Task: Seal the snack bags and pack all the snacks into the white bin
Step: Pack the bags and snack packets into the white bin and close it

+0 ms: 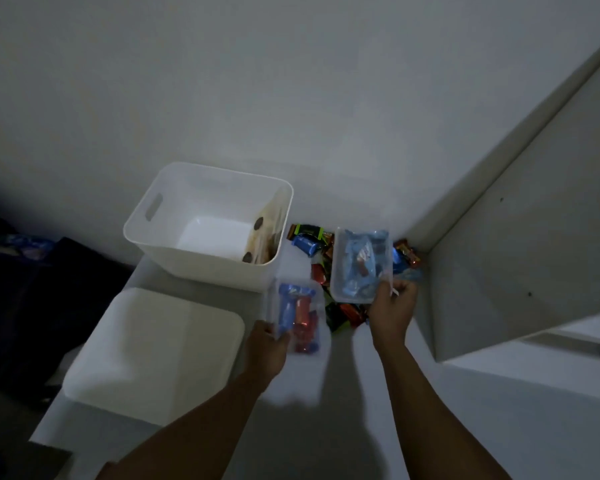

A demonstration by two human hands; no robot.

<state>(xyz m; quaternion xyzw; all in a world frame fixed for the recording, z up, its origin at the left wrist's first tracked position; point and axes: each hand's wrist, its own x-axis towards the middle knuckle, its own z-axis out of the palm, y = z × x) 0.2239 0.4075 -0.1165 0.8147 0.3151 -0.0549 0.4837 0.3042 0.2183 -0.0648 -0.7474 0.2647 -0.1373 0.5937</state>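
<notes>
The left hand (267, 348) grips a red-and-blue snack bag (300, 317); the right hand (394, 306) pinches a light-blue snack bag (359, 265) near the white bin (187, 259).

I take this for a dim home room: plain wall (291, 81), white surface (343, 393) tucked into its corner, household white bin (205, 268).

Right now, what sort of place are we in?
Likely a dim room at home, a storage corner: a white table pushed into plain walls, a white bin on it, and loose wrapped snacks piled beside the bin.
</notes>
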